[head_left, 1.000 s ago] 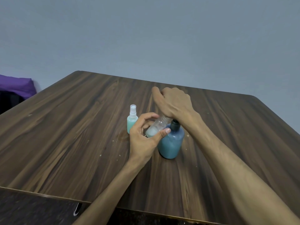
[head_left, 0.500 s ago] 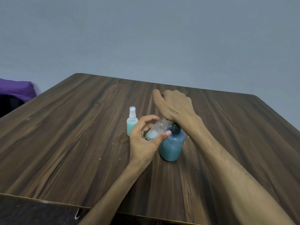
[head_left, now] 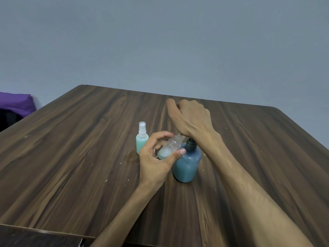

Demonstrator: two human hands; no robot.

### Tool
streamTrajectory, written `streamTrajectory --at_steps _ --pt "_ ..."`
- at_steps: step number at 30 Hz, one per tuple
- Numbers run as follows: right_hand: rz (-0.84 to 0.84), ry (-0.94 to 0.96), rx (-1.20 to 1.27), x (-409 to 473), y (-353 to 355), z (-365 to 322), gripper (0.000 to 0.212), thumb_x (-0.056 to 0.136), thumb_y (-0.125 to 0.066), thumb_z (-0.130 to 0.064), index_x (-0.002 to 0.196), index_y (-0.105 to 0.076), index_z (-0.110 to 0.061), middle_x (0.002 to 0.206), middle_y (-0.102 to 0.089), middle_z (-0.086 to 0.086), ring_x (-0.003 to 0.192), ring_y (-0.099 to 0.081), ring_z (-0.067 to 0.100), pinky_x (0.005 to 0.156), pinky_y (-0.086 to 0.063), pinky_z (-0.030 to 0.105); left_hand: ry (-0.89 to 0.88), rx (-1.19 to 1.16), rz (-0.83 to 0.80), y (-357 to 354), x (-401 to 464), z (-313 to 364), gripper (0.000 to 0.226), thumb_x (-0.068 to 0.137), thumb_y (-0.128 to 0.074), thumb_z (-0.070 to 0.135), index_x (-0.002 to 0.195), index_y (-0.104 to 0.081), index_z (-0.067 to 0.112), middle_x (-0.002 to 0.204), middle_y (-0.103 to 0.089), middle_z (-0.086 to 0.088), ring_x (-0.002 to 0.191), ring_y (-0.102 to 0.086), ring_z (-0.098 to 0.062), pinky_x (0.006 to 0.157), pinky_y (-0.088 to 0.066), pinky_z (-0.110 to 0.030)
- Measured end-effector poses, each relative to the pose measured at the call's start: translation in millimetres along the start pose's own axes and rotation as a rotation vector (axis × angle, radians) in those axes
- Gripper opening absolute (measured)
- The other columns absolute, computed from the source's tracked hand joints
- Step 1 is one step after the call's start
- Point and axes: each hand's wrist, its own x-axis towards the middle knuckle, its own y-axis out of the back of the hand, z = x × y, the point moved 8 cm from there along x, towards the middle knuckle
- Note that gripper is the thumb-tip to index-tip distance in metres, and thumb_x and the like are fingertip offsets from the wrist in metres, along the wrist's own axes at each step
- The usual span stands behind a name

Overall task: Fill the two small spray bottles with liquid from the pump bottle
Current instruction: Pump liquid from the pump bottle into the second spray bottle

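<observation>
The blue pump bottle [head_left: 187, 166] stands upright mid-table. My right hand [head_left: 190, 120] lies over its top, the heel of the palm pressing on the hidden pump head, above the dark collar. The fingers curl loosely forward and hold nothing I can see. My left hand [head_left: 156, 157] grips a clear small spray bottle [head_left: 170, 147] between thumb and fingers. It is tilted, with its open mouth up under the right palm and some pale liquid at its low end. A second small spray bottle [head_left: 142, 139], teal-filled with its white sprayer on, stands upright just to the left.
The dark wooden table [head_left: 71, 157] has small crumbs and specks near the bottles. A purple cloth [head_left: 16, 104] lies beyond the table's left edge. A grey wall stands behind the table.
Both hands keep their places on the pump bottle and the tilted small bottle. Only the view has shifted a little, so everything sits slightly lower in the frame.
</observation>
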Motion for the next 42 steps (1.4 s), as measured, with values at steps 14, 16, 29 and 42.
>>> streamTrajectory --at_steps 14,16,29,42 --pt "-0.119 0.005 -0.073 2 -16 -1 0.058 0.105 -0.031 -0.045 0.058 -0.047 -0.014 0.064 -0.058 0.003 0.061 -0.049 0.023 0.071 -0.037 0.039 0.012 -0.022 0.012 1 0 0 0.048 0.067 -0.093 0.012 0.109 -0.069 0.011 0.098 -0.077 -0.007 0.089 -0.075 -0.028 0.081 -0.06 -0.026" --pt "-0.092 0.004 -0.04 3 -9 -2 0.058 0.105 -0.032 -0.045 0.057 -0.044 -0.015 0.061 -0.056 0.003 0.06 -0.048 0.023 0.069 -0.037 0.039 0.006 -0.017 0.004 1 0 0 0.048 0.068 -0.093 0.01 0.109 -0.069 0.01 0.099 -0.077 -0.008 0.089 -0.075 -0.028 0.081 -0.061 -0.028" --pt "-0.051 0.019 -0.023 0 -8 -1 0.059 0.103 -0.035 -0.044 0.052 -0.039 -0.015 0.055 -0.05 0.002 0.055 -0.043 0.023 0.065 -0.037 0.038 0.01 -0.017 0.007 -1 -1 0 0.049 0.067 -0.093 0.013 0.109 -0.07 0.01 0.099 -0.077 -0.008 0.091 -0.076 -0.027 0.081 -0.06 -0.026" --pt "-0.022 0.03 -0.012 1 -3 -1 0.058 0.105 -0.033 -0.043 0.054 -0.04 -0.015 0.055 -0.05 0.001 0.055 -0.043 0.022 0.064 -0.036 0.037 0.003 -0.034 0.007 1 -1 -1 0.047 0.069 -0.093 0.009 0.11 -0.07 0.012 0.102 -0.077 -0.01 0.093 -0.075 -0.03 0.083 -0.061 -0.028"
